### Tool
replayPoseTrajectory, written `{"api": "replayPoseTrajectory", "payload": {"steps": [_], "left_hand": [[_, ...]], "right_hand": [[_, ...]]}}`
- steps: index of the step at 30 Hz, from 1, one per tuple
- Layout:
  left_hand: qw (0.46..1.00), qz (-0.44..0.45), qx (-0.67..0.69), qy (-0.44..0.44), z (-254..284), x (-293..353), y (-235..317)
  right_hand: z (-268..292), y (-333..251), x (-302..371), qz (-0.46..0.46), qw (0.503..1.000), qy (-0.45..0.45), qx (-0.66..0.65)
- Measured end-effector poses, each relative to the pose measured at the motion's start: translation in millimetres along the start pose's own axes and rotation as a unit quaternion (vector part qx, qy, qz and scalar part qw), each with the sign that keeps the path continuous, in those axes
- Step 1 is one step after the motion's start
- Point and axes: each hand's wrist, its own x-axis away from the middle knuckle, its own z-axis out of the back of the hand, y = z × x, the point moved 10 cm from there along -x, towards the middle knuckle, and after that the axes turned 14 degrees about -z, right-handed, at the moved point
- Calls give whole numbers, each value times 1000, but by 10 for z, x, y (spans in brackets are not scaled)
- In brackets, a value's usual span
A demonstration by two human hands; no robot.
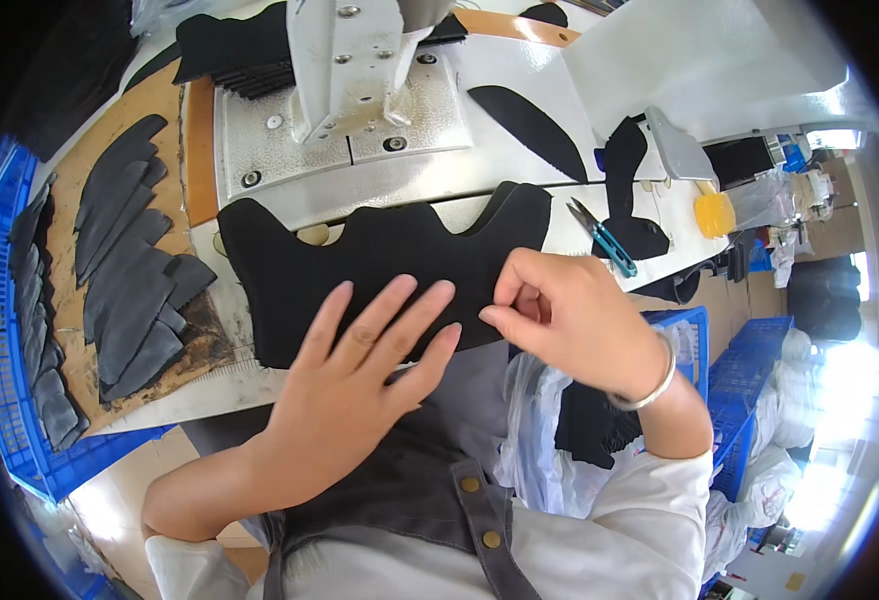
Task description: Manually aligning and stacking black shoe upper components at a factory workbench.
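Hands work a large black fabric piece with a wavy, scalloped upper edge (380,265), which lies across the near edge of the white sewing bench (520,170), just in front of the grey metal sewing machine (345,70). The left hand (360,375) lies open, fingers spread flat, pressing the fabric's lower part down. The right hand (560,315) is curled, thumb and forefinger pinching the fabric's lower right edge; a silver bangle (650,385) circles that wrist.

Because the piece overhangs the near edge, I judge it could slide toward the lap if the flat palm lifts, and the pinched edge could crease or pull out of line. Teal-handled scissors (605,240) rest close to the right hand, near the bench's right end, and a careless sweep might knock them off.

At the bench's left edge, a stack of dark curved fabric pieces (125,270) sits on brown board. No labels or signs are legible; clear plastic bags (535,420) hang below the bench, beside a blue plastic crate (690,335).
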Motion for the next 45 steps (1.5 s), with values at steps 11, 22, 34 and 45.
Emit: {"api": "replayPoseTrajectory", "payload": {"steps": [11,22,34,45], "left_hand": [[983,14,172,70,317,-49,-259],[957,56,-274,72,1337,294,-262],[865,25,-431,256,1605,96,-1900],[880,230,181,373,1315,461,-3073]], "right_hand": [[-163,-368,409,252,916,179,256],[259,-944,712,421,827,344,144],[-422,-600,203,267,939,158,146],[673,-163,-579,76,933,148,-320]]}}
